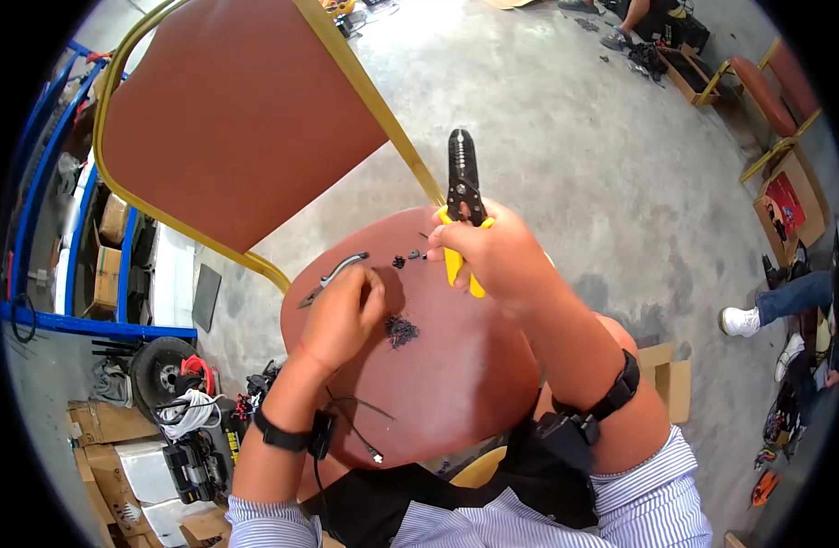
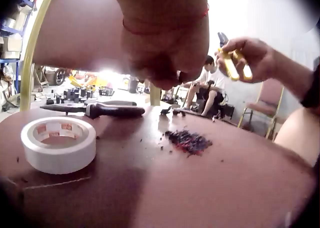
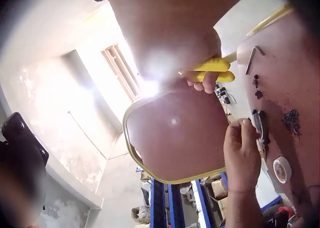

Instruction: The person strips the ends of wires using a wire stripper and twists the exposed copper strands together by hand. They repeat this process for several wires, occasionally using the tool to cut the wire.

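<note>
In the head view my right hand grips wire strippers with black, notched jaws and yellow handles, raised over the chair seat's far right edge with the tips pointing away. My left hand is held over the left part of the seat with fingers curled and thumb against them; nothing shows in it. Beside it lie pliers with dark handles. A heap of dark scraps sits right of this hand. A white tape roll, seen in both wrist views, rests near the pliers.
The round brown chair seat serves as the work surface. A black cable lies on its near side, with small black pieces farther off. Another chair's back rises at the far left. Blue shelving stands left; people sit farther off.
</note>
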